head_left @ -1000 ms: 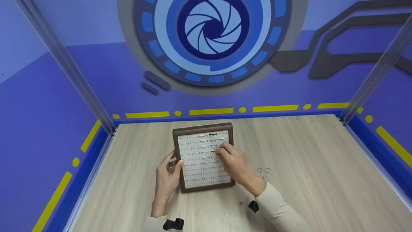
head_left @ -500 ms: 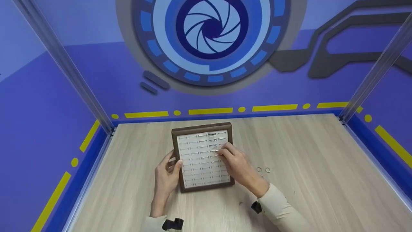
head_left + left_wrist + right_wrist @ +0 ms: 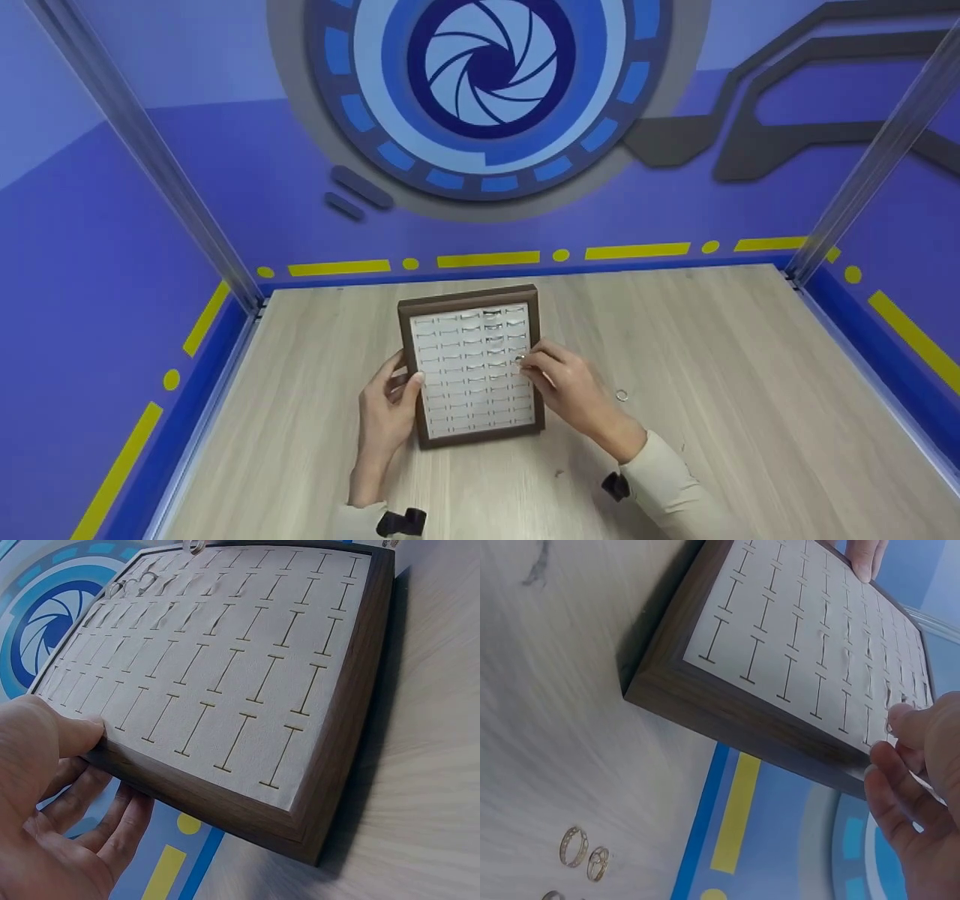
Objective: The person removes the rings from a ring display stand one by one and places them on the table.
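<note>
A ring display tray point(image 3: 411, 365) with a brown wooden frame and a white slotted pad stands tilted over the table. My left hand point(image 3: 388, 411) grips its left edge, thumb on the front of the frame and fingers behind, as the left wrist view shows. At the right column of slots, my right hand point(image 3: 574, 382) pinches a small silver ring point(image 3: 520, 359) between thumb and fingertips, right at the pad. Several rings sit in the upper slots, among them a ring point(image 3: 142, 583) seen in the left wrist view.
Loose rings lie on the wooden table point(image 3: 712, 360) right of the tray: one ring point(image 3: 622, 395) shows in the head view, and an openwork ring point(image 3: 574, 846) with others beside it in the right wrist view. Blue printed walls point(image 3: 225, 187) enclose the table.
My right hand has moved with the ring from the fourth column of slots right and slightly down to the last column. My left hand and the tray stay nearly in place.
</note>
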Available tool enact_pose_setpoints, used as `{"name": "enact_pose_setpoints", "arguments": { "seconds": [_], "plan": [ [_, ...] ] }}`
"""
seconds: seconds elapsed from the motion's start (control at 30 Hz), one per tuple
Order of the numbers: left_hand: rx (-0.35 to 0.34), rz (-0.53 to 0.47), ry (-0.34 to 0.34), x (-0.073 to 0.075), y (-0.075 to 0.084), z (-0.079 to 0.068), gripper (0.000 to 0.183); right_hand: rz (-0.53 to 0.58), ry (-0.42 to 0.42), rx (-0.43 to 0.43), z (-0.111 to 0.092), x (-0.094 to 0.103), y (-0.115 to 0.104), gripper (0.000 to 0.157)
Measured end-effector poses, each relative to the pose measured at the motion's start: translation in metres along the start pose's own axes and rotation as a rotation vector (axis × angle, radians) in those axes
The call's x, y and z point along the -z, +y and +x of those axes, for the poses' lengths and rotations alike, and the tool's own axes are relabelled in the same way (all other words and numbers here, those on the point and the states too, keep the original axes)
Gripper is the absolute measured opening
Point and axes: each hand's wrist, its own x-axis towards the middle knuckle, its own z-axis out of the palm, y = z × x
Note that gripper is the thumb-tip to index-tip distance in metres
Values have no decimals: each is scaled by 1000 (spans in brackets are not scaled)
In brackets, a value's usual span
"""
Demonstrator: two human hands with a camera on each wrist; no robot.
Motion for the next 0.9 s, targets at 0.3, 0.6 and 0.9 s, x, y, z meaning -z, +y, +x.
{"name": "enact_pose_setpoints", "arguments": {
  "seconds": [0.3, 0.6, 0.9],
  "plan": [
    [22, 12, 1, 0, 2, 0, 51, 36, -7, 6, -8, 12, 2, 26],
    [9, 14, 1, 0, 0, 0, 52, 40, -46, -5, -18, 23, 9, 19],
    [-8, 18, -4, 1, -1, 0, 51, 26, -93, -56, -38, 36, 21, 20]
  ]
}}
